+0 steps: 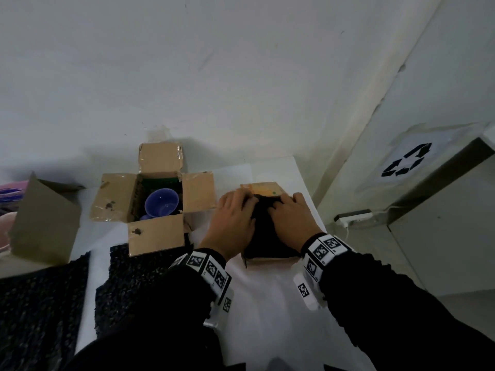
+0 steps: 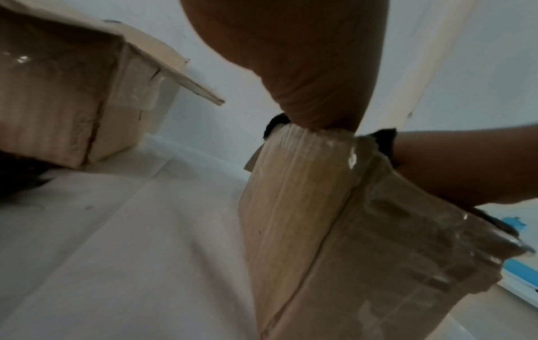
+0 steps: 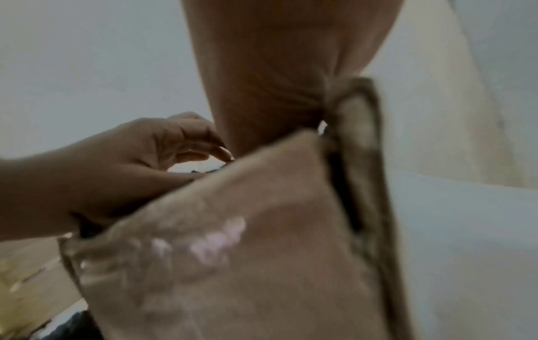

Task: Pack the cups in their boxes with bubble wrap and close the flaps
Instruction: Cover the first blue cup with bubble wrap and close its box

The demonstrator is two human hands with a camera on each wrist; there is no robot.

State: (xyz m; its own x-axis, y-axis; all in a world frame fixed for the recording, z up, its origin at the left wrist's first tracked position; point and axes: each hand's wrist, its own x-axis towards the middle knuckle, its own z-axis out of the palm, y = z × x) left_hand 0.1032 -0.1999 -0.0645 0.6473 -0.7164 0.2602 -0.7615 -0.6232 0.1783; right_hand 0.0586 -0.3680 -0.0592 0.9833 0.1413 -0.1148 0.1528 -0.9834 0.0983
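A small cardboard box [image 1: 263, 189] stands on the white table [image 1: 267, 303], stuffed with black bubble wrap [image 1: 263, 234]. Both hands lie on that wrap. My left hand [image 1: 233, 212] curls its fingers into the wrap's far left part. My right hand [image 1: 290, 214] does the same on the right. The box's contents are hidden under the wrap. The left wrist view shows the box's taped side [image 2: 320, 230]. The right wrist view shows a blurred flap [image 3: 232, 230] and the left hand [image 3: 131, 165]. To the left, a second box [image 1: 112, 199] stands with all flaps open and a blue cup [image 1: 161, 202] inside.
Two loose black bubble wrap sheets [image 1: 128, 279] lie at the table's near left. A grey folded carton [image 1: 45, 223] and pink items [image 1: 13, 194] sit at far left. Right of the table, on the floor, are a power strip [image 1: 353, 218] and a recycling bin [image 1: 407, 162].
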